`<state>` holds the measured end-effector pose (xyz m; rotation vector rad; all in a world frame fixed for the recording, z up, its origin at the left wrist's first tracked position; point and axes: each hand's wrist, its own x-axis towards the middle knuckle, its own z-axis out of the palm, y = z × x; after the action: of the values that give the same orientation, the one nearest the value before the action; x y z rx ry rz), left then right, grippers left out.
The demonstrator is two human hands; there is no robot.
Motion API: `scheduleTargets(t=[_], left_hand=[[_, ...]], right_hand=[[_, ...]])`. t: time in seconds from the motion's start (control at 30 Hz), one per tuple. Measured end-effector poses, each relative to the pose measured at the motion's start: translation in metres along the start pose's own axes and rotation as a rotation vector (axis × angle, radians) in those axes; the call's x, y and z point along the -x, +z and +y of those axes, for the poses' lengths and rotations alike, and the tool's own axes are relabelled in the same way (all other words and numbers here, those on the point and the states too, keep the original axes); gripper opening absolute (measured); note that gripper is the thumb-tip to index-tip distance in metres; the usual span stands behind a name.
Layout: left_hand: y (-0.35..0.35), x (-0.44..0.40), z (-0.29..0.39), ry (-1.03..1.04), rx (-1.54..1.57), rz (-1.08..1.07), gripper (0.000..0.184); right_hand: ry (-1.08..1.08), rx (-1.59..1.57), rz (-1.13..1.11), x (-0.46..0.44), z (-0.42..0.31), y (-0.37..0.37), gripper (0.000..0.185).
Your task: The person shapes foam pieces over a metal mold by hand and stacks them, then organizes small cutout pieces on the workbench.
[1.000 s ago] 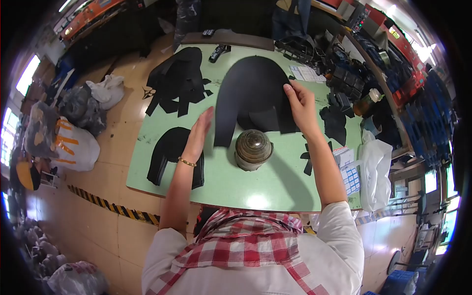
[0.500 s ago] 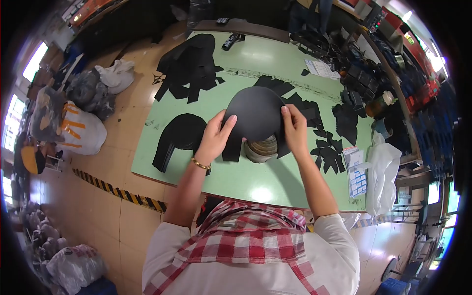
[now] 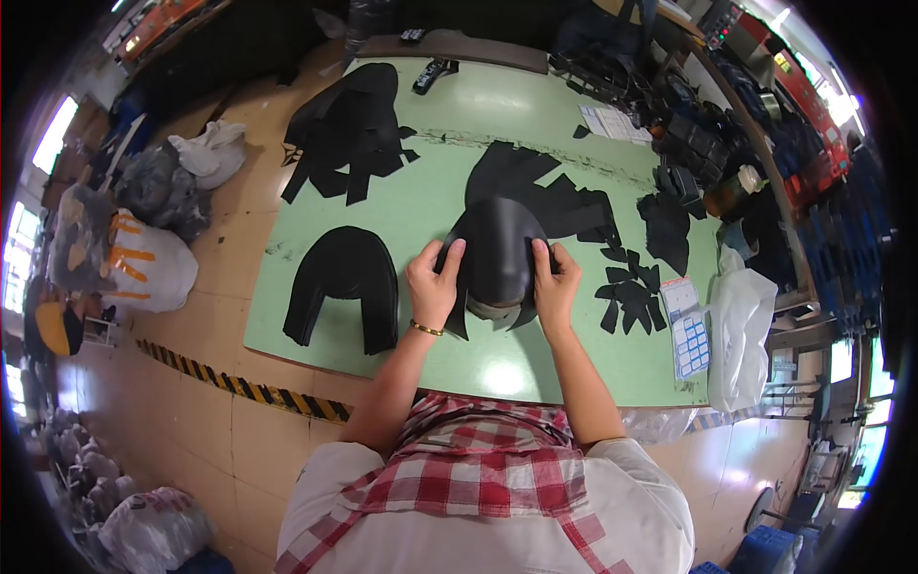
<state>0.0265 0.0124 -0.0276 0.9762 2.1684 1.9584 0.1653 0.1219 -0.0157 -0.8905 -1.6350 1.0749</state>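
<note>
A black U-shaped sheet (image 3: pixel 501 253) is bent into an arch over a round, tan-brown object (image 3: pixel 495 311) standing on the green table (image 3: pixel 459 368). My left hand (image 3: pixel 435 279) grips the sheet's left side, thumb on top. On its right side my right hand (image 3: pixel 555 277) pinches the edge the same way. Most of the round object is hidden beneath the sheet, so its kind cannot be made out. To the left of my left hand lies a neat stack of black U-shaped pieces (image 3: pixel 346 256). Just beyond the sheet are loose black cut pieces (image 3: pixel 564 206).
A heap of black sheets (image 3: pixel 349 120) lies at the far left of the table. Small black scraps (image 3: pixel 633 297), a blue-and-white printed card (image 3: pixel 690 344) and a white plastic bag (image 3: pixel 744 330) are on the right. Striped tape (image 3: pixel 239 383) marks the floor.
Both hands have lowered the black sheet and drawn it down at the sides, so it now curves over the round object. Before, it was held flatter, and more of that object showed.
</note>
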Motion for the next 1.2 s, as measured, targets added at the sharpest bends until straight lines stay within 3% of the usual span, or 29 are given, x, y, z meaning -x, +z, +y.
scheduleTargets(t=[0.53,0.63,0.7,0.77,0.87,0.93,1.03,1.07,1.13,1.2], left_hand=[[-0.003,0.037,-0.003,-0.221,0.205,-0.172,0.044],[-0.016,0.036,0.01,-0.142,0.089,-0.18,0.042],[-0.042,0.028,0.032,-0.119,0.06,-0.118,0.038],[-0.079,0.004,0.046,0.031,-0.026,0.023,0.039],[-0.151,-0.046,0.026,-0.022,0.035,0.044,0.04],[-0.186,-0.075,-0.026,-0.131,-0.156,0.0,0.046],[-0.221,-0.085,-0.127,0.007,-0.69,-0.066,0.044],[-0.221,-0.079,-0.136,0.015,-0.796,-0.047,0.039],[-0.221,-0.067,-0.126,0.056,-1.088,-0.044,0.035],[-0.213,-0.064,-0.113,0.103,-1.012,0.065,0.036]], right_hand=[[0.199,-0.208,-0.106,0.048,0.03,-0.023,0.043],[0.221,-0.227,-0.175,0.047,0.015,-0.03,0.042],[0.232,-0.177,-0.245,0.043,-0.019,-0.043,0.04],[0.131,-0.178,-0.337,0.034,-0.023,-0.054,0.034],[-0.02,-0.07,-0.353,-0.012,-0.038,-0.056,0.029],[-0.127,0.225,-0.391,-0.057,-0.008,-0.054,0.021],[-0.52,0.568,-0.355,-0.092,0.066,-0.049,0.04],[-0.415,0.632,-0.469,-0.101,0.085,-0.049,0.059],[-0.471,0.784,-0.511,-0.103,0.091,-0.047,0.058],[-0.492,0.818,-0.565,-0.105,0.101,-0.048,0.049]])
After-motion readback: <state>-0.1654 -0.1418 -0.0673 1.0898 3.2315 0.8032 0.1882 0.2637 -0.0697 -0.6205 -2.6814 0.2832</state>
